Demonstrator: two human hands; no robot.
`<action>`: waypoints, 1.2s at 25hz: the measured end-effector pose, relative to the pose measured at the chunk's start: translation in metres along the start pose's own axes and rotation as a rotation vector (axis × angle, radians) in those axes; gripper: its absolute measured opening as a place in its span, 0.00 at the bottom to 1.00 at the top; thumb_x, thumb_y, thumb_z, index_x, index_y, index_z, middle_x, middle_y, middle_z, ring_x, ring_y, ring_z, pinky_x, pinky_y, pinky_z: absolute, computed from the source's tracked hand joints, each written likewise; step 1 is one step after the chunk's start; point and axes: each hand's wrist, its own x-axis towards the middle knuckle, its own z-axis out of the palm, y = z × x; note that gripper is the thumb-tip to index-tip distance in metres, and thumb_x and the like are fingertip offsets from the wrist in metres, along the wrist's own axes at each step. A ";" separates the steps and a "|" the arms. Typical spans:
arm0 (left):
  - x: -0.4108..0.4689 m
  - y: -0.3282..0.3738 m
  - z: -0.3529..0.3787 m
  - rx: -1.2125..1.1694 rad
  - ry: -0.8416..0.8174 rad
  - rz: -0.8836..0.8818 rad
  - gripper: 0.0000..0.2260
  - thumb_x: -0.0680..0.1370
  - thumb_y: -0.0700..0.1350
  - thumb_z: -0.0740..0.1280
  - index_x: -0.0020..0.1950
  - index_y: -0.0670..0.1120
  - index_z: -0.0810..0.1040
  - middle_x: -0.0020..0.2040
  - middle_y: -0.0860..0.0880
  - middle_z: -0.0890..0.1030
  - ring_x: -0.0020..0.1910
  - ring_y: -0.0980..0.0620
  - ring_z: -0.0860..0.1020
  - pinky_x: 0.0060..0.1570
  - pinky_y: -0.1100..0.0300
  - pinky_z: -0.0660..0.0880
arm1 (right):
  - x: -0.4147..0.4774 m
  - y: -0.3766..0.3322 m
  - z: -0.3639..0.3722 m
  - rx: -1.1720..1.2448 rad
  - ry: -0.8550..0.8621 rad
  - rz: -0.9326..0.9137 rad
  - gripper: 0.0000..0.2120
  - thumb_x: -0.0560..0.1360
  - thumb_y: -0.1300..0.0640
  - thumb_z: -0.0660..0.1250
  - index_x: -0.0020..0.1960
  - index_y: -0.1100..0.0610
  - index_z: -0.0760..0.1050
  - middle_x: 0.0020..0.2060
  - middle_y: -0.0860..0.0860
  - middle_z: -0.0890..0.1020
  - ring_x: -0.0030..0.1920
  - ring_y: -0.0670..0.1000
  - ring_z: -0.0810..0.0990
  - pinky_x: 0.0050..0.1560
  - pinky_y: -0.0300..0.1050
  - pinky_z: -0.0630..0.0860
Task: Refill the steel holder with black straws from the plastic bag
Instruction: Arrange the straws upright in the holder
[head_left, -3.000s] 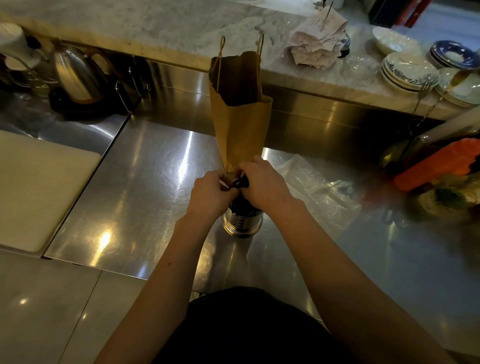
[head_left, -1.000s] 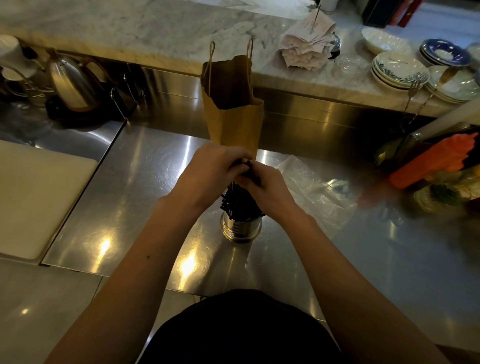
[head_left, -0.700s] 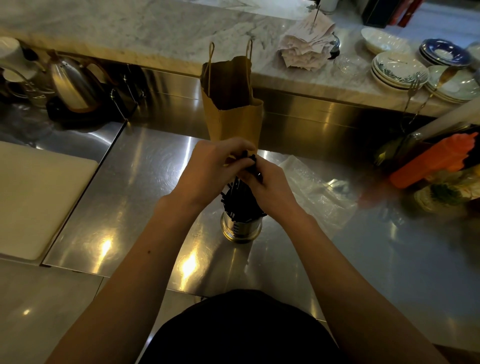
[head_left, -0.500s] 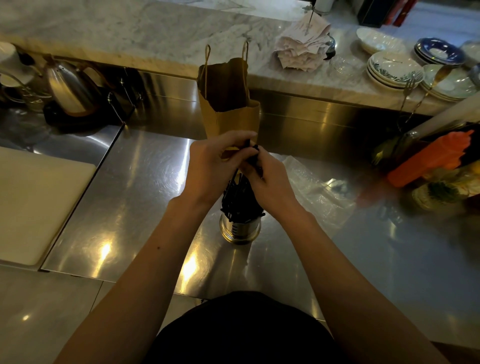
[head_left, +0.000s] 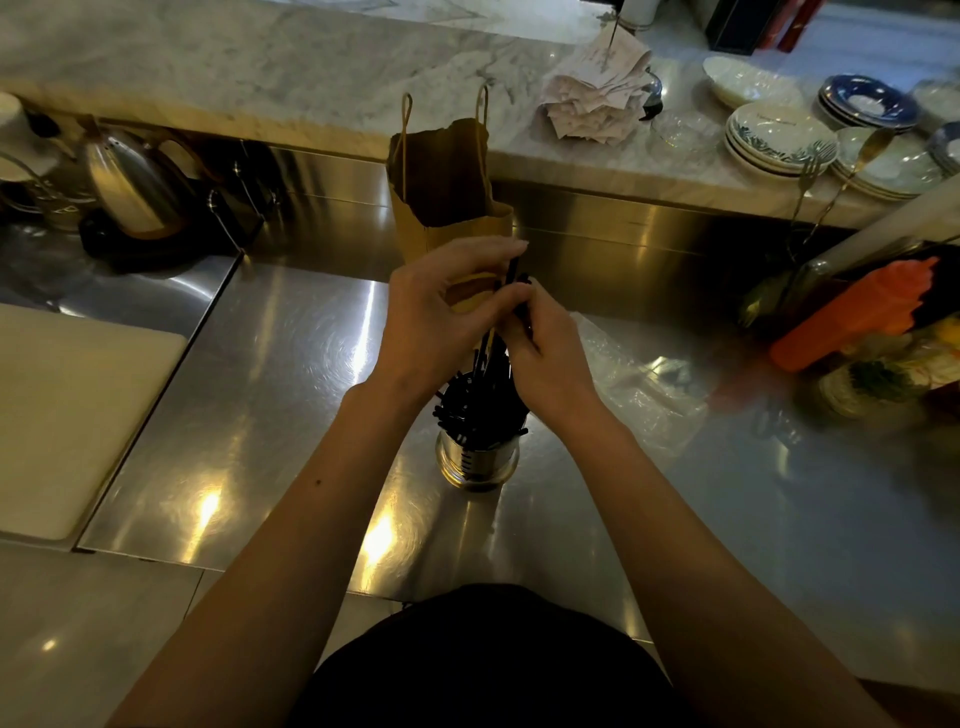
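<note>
The left hand (head_left: 431, 317) and right hand (head_left: 545, 358) each keep a pinching grip on a few straws (head_left: 478, 410) standing in the packed holder (head_left: 478, 462) on the counter (head_left: 291, 374). They look light, slick and easily kinked, so hold them gently at mid-length.

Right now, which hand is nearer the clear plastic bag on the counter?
Right. The right hand is beside the plastic bag; the left hand is farther, across the black straws both hold.

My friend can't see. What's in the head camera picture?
The left hand and right hand pinch black straws standing in a steel holder. A brown paper bag stands behind, and a clear plastic bag lies beside it.
</note>
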 end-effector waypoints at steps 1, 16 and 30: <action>-0.002 -0.002 0.000 -0.026 -0.033 -0.055 0.20 0.74 0.42 0.73 0.65 0.42 0.76 0.62 0.48 0.79 0.61 0.55 0.78 0.60 0.60 0.76 | 0.001 -0.001 -0.001 0.013 0.016 0.023 0.06 0.82 0.61 0.59 0.55 0.56 0.73 0.41 0.42 0.78 0.42 0.37 0.78 0.44 0.33 0.75; -0.055 -0.015 0.010 -0.392 0.118 -0.578 0.12 0.78 0.43 0.67 0.60 0.42 0.79 0.48 0.45 0.85 0.48 0.50 0.84 0.50 0.60 0.80 | 0.016 0.014 -0.028 1.074 0.574 0.619 0.10 0.82 0.58 0.59 0.61 0.61 0.70 0.41 0.54 0.83 0.29 0.44 0.77 0.29 0.37 0.73; -0.036 0.003 0.036 -0.903 0.658 -0.673 0.09 0.84 0.44 0.56 0.55 0.42 0.75 0.52 0.45 0.83 0.54 0.50 0.83 0.56 0.55 0.78 | -0.002 0.015 0.014 1.090 0.554 0.782 0.06 0.80 0.61 0.62 0.46 0.61 0.74 0.38 0.57 0.82 0.28 0.46 0.77 0.33 0.39 0.76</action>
